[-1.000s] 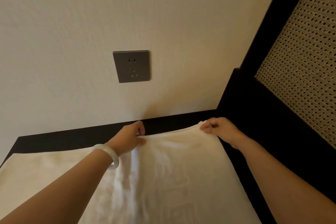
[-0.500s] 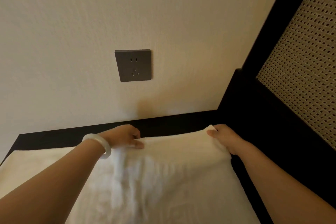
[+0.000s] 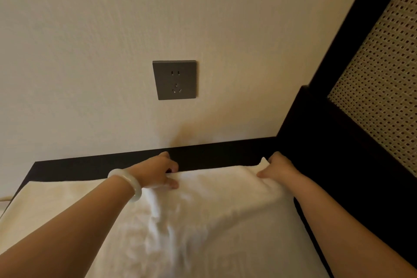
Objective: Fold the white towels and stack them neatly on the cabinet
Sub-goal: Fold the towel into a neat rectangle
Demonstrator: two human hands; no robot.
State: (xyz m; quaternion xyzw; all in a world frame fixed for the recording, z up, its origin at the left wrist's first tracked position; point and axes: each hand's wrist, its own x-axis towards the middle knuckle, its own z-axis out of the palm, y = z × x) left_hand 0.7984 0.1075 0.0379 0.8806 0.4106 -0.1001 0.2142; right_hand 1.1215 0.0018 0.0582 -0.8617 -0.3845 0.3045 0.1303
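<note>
The white towel [image 3: 214, 221] looks soft, light and limp, so I think it will sag and wrinkle wherever it is not supported. The good places to take it are along its far edge and at the corners, where the cloth can be kept stretched. It lies spread on the dark cabinet [image 3: 101, 166] below the wall socket [image 3: 174, 79]. The left hand [image 3: 155, 171] pinches the far edge with curled fingers and thumb, and the right hand [image 3: 277, 168] has its fingers closed around the far right corner.
</note>
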